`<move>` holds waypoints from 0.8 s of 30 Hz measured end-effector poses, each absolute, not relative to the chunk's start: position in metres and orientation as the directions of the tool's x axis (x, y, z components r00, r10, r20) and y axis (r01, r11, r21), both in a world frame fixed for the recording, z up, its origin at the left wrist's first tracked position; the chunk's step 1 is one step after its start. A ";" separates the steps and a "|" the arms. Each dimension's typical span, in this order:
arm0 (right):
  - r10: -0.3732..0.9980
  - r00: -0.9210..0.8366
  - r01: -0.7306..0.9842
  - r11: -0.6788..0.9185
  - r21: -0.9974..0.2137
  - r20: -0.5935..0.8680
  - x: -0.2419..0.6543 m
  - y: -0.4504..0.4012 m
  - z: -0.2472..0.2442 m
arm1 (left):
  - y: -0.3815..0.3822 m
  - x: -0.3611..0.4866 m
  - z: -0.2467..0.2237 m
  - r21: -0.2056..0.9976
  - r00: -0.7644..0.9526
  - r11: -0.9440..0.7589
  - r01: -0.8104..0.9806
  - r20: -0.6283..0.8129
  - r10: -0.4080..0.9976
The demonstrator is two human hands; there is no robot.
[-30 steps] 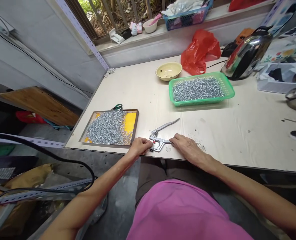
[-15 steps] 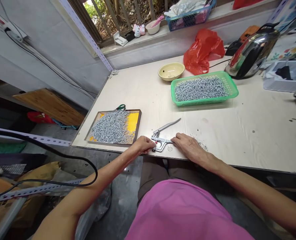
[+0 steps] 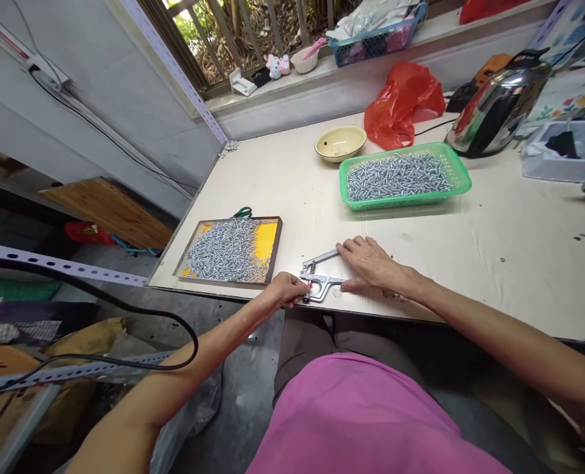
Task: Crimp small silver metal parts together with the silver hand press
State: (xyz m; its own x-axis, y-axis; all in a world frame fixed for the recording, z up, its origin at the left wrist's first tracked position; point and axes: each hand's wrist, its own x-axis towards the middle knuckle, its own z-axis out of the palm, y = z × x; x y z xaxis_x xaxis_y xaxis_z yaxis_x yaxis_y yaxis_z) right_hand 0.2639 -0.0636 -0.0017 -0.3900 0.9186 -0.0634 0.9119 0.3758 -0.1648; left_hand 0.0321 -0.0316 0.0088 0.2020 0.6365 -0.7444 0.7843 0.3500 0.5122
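Silver hand pliers [image 3: 324,282] with a spring between the handles, like snap-fastener pliers, lie at the table's front edge. My right hand [image 3: 370,264] grips both handles, fingers over the upper one and thumb at the lower one. At the jaw end, my left hand [image 3: 286,289] is closed in a pinch; a small red bit shows beside the fingertips. What those fingers hold is too small to make out. Just left of the pliers, a shallow tray [image 3: 274,253] holds a heap of small silvery metal pieces [image 3: 223,250] on a yellow bottom.
Behind the pliers stands a green basket [image 3: 405,203] of similar metal pieces. A cream bowl [image 3: 339,146], a red plastic bag [image 3: 403,105] and a steel kettle [image 3: 502,102] are farther back. Green-handled scissors [image 3: 243,212] lie behind the tray. A black cable [image 3: 139,309] hangs at left.
My right hand has shifted up from the lower handle to span both handles, and the upper handle has swung down toward the lower one. My left hand stays at the jaw.
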 end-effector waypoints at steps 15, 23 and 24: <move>0.858 -0.485 0.843 0.510 -0.170 0.169 0.264 -0.084 -0.052 | -0.048 0.065 0.004 0.115 0.810 -0.803 0.585 -0.138 0.571; 0.889 -0.443 0.888 0.453 -0.083 0.117 0.261 -0.085 -0.037 | -0.040 0.073 0.005 0.030 0.826 -0.837 0.546 -0.181 0.533; 0.893 -0.441 0.890 0.448 -0.086 0.090 0.260 -0.084 -0.032 | -0.039 0.075 0.006 0.039 0.820 -0.830 0.556 -0.189 0.541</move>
